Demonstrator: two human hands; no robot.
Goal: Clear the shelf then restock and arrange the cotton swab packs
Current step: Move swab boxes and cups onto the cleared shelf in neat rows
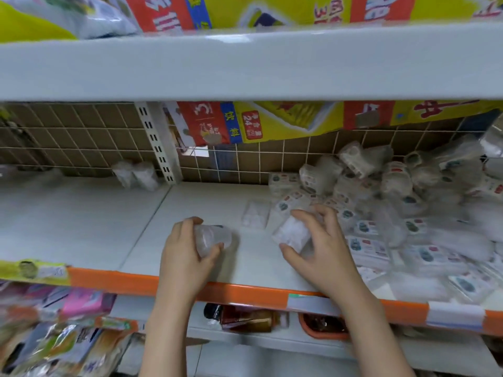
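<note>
My left hand grips a clear round cotton swab pack just above the white shelf. My right hand holds a clear pack of white swabs beside it, fingers curled round it. A loose heap of swab packs with printed labels fills the shelf's right part, up to the back grid. One flat pack lies on the shelf between my hands and the heap. Two more packs stand at the back by the upright post.
An orange price rail runs along the shelf's front edge. A white shelf hangs close above, bearing yellow and red bags. Below are coloured packets at left and dark bottles in the middle. A wire grid backs the shelf.
</note>
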